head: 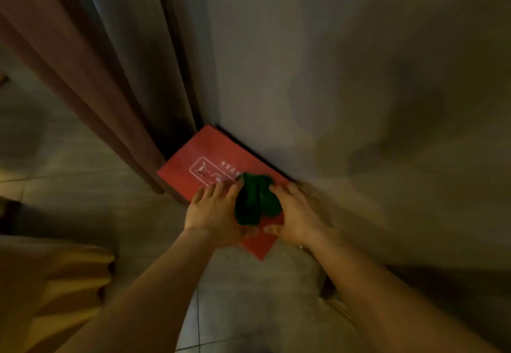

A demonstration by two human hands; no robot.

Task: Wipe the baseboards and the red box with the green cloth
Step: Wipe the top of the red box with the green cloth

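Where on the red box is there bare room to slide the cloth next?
Free: the red box top between the curtain and the wall. Crowded: its near end, under the left hand, green cloth and right hand.

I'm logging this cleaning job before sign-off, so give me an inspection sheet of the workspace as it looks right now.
Surface: grey tiled floor, dimly lit.
Job's things: flat red box with white print against the wall; bunched green cloth on it; dark baseboard behind the box.
Clutter: nothing seen.
Hands: left hand and right hand flat on the box, flanking and touching the cloth.
Cables: nothing seen.
Surroundings: brown curtain on the left, grey wall.
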